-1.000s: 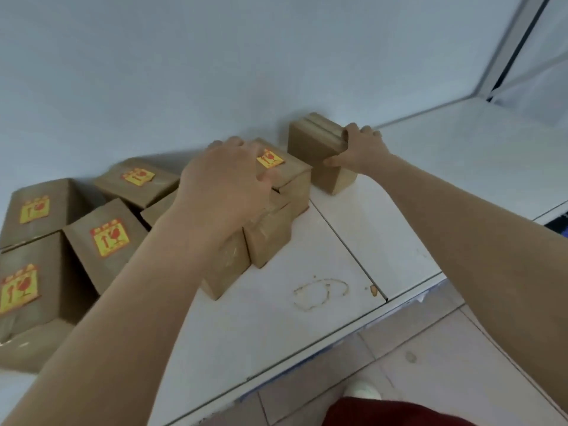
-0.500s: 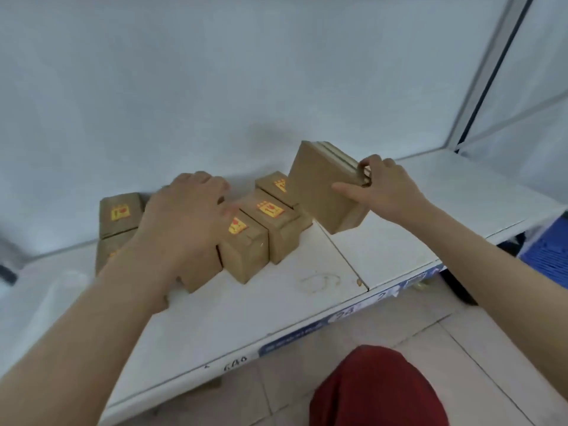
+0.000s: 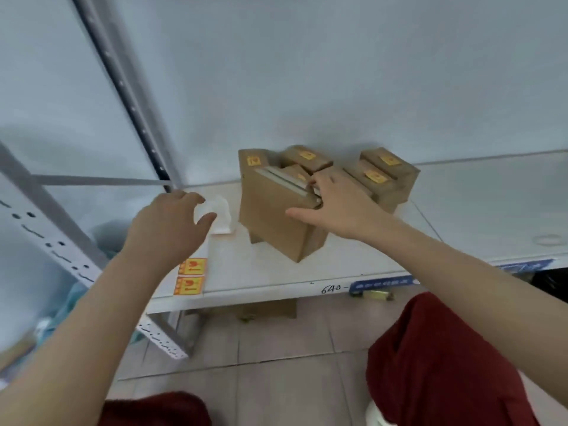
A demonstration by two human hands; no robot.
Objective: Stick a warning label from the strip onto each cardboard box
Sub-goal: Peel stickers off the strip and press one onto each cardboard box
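White laminate shelf board (image 3: 338, 265) against a pale wall, with a grey perforated metal upright (image 3: 123, 87) at the left and beige floor tiles (image 3: 276, 348) below. At the middle of the board, a plain brown cardboard box (image 3: 270, 226), bare of any label on the faces in view, tipped off level with a pale slit between the flaps along its top. Gripped by the right hand (image 3: 335, 207): fingers (image 3: 324, 184) hooked over the top edge, thumb stretched flat across the front face. Just behind and beside it, a huddle of smaller brown cardboard boxes (image 3: 395, 173), with yellow stickers on those that show a top or side. Left of the tipped box, a white backing strip (image 3: 221, 219) lying on the board and running toward the front edge, far end curled up, two yellow-and-red warning labels (image 3: 192, 266) on the near end. Over that curled end, the left hand (image 3: 172, 222), fingers bent in a loose curve, thumb opposite, white paper in the gap between; pinching or only close, cannot tell. On the shelf's front lip, a handwritten "640" (image 3: 331, 289) and a blue tag (image 3: 381, 282). Red trousers (image 3: 445, 364) at the bottom.
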